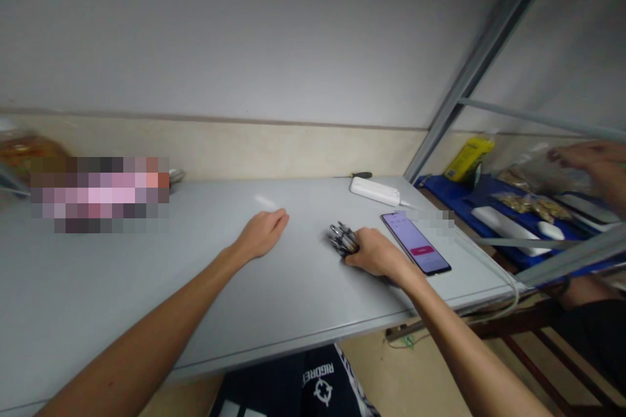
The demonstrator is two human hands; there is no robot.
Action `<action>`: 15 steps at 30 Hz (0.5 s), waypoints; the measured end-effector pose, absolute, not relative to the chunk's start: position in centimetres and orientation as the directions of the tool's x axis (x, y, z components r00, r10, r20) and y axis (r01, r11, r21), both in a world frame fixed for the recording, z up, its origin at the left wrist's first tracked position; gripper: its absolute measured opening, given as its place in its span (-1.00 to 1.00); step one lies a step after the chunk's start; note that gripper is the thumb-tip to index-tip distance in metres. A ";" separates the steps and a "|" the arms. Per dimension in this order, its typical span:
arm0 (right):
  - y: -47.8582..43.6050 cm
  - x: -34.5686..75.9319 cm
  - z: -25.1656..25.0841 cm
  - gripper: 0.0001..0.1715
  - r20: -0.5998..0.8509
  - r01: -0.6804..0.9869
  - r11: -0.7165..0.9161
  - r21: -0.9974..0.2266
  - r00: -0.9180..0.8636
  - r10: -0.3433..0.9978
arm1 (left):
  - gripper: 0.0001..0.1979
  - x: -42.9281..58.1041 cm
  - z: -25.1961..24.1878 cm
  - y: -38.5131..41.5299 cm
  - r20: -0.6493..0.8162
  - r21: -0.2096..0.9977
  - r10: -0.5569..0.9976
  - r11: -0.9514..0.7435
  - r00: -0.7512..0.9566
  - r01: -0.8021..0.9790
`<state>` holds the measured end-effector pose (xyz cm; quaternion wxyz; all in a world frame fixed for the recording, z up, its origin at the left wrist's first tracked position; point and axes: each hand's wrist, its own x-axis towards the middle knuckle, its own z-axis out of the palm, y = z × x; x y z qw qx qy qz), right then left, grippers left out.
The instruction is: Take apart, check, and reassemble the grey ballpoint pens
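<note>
My right hand [375, 251] is closed around a bundle of several pens [345, 239], dark and clear with shiny ends pointing to the left. The bundle is low over the grey table, slightly blurred; I cannot tell whether it touches the surface. To the left, my left hand [265, 233] lies near the middle of the table with its fingers curled together. Anything inside those fingers is hidden. Just right of my right hand is a smartphone [415, 243] with a lit lilac screen and a red button.
Behind the phone lie a white power strip [375, 191] with a cable and a screwdriver [360, 175]. A metal frame post [447, 107] rises at the table's right end. Beyond it, another person's hand [589, 158] hovers over a blue surface [443, 199] with bagged items. A pixelated patch covers the left.
</note>
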<state>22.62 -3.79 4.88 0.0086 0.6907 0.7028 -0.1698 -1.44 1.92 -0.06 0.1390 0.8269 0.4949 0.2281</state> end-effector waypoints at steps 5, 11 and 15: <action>-3.7 22.4 4.5 -0.83 -0.247 0.950 0.060 -0.306 -0.140 0.959 | -0.67 -1.4 -0.1 1.9 0.243 0.448 0.882 -0.471 0.404 0.760; -3.1 21.4 4.8 -0.78 0.060 0.834 0.138 -0.534 -0.126 0.990 | -0.66 -1.5 -0.1 1.9 0.247 0.446 0.881 -0.473 0.403 0.760; -2.1 19.9 5.2 -0.80 0.228 0.626 0.214 -0.750 -0.060 0.972 | -0.65 -1.5 -0.1 1.8 0.254 0.446 0.875 -0.484 0.412 0.753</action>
